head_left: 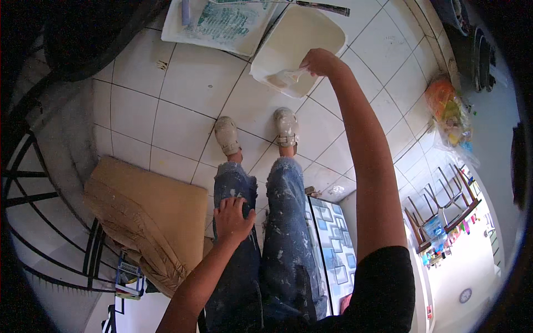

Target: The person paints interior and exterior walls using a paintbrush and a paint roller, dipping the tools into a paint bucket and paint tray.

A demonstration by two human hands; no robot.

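Note:
My right hand point(322, 62) reaches over the near right side of a white tub point(337, 30) on the floor. Its fingers are closed on a thin, whitish translucent plastic piece point(286, 79), which hangs at the tub's near rim; I cannot tell whether it is a bag or a cup. The tub has a pale cream inside. On my left thigh, over paint-spattered jeans point(286, 233), lies my left hand point(232, 219), its fingers spread and holding nothing.
Left of the tub is a white paint tray point(256, 40) with green smears and a grey-blue roller point(185, 12). A dark-handled tool point(323, 7) lies across the tub's far rim. Cardboard point(166, 191) stands at my left, a filled plastic bag point(447, 111) at right.

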